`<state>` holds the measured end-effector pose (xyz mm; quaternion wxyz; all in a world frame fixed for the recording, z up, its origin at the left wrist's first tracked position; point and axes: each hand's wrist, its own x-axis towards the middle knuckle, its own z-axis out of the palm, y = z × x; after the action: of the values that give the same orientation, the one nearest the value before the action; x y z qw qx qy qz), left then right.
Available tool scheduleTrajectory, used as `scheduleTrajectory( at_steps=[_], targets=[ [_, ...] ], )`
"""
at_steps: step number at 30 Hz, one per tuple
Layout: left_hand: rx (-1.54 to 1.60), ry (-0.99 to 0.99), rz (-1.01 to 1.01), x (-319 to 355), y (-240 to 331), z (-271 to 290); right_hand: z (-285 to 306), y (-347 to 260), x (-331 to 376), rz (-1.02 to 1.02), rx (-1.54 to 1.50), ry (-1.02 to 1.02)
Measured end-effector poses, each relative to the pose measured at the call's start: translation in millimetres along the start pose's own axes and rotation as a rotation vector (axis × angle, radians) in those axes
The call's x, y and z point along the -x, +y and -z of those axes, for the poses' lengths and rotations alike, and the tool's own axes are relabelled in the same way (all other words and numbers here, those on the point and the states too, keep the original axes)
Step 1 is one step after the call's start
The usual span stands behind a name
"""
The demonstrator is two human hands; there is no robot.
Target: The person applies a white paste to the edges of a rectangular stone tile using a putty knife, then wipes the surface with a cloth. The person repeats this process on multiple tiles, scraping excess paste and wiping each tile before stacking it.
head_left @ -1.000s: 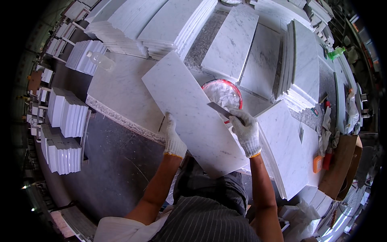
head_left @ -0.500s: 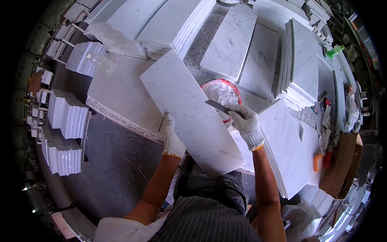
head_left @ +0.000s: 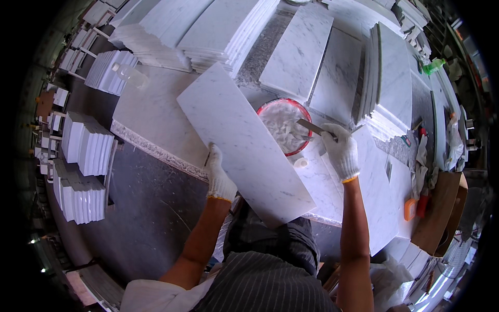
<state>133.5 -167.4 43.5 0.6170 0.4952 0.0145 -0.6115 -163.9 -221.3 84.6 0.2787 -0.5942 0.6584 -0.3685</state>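
A long white marble slab with grey veins (head_left: pixel 244 148) lies tilted across the bench edge, its near end over my lap. My gloved left hand (head_left: pixel 219 174) grips its left edge, thumb on the face, other fingers hidden beneath. In my gloved right hand (head_left: pixel 341 154) is a flat metal scraper (head_left: pixel 311 126). Its blade points left over a red-rimmed bucket (head_left: pixel 283 99) of white paste (head_left: pixel 280 125); its other end sticks out right of the hand. Just below the bucket, a small white roll-like piece (head_left: pixel 301 163) sits on the bench.
Stacked marble slabs (head_left: pixel 223 31) stand at the back, with more upright slabs (head_left: pixel 387 78) to the right. A clear bottle (head_left: pixel 130 76) is at the far left of the bench. On the right are a green bottle (head_left: pixel 433 66), an orange container (head_left: pixel 410 209) and a cardboard box (head_left: pixel 442 213).
My right hand has moved right with the scraper, whose blade has gone from over the slab to over the bucket. My left hand and the slab have barely shifted.
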Motion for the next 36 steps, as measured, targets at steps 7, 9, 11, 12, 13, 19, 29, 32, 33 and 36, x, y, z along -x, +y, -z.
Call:
scheduleTrajectory(
  at_steps=[7, 9, 11, 12, 13, 19, 29, 32, 33, 36],
  targets=[
    [-0.043, 0.006, -0.046, 2.5, -1.6, 3.2, -13.5, -14.3, -11.8, -0.094, -0.256, -0.082],
    [-0.063, 0.001, -0.046, 4.1, -2.9, 0.9, -13.8, -17.8, -6.3, -0.286, -0.605, -0.229],
    [-0.048, -0.01, -0.041, 8.0, -2.9, -4.8, -22.4, -26.7, 4.5, -0.179, -0.653, -0.287],
    [-0.049, -0.021, -0.046, 8.2, -3.6, -5.1, -31.5, -27.8, 10.3, -0.114, -0.634, -0.292],
    [-0.049, -0.029, -0.052, 8.5, -3.9, -4.7, -38.9, -31.7, 14.9, -0.05, -0.615, -0.299],
    [-0.054, -0.019, -0.069, 16.5, -3.4, -17.2, -55.0, -38.8, 24.7, -0.099, -0.362, -0.21],
    [-0.068, -0.032, -0.09, 15.8, -4.3, -12.9, -45.6, -10.9, 7.4, -0.036, -0.228, 0.075],
    [-0.066, -0.032, -0.09, 17.1, -3.1, -11.7, -27.5, -10.0, -4.3, 0.205, 0.13, 0.194],
    [-0.056, -0.031, -0.079, 18.2, -2.9, -11.9, -26.0, -8.1, -6.8, 0.208, 0.187, 0.172],
    [-0.039, -0.031, -0.05, 20.4, -3.5, -13.1, -27.0, 1.3, -12.2, 0.191, 0.365, 0.077]
  ],
)
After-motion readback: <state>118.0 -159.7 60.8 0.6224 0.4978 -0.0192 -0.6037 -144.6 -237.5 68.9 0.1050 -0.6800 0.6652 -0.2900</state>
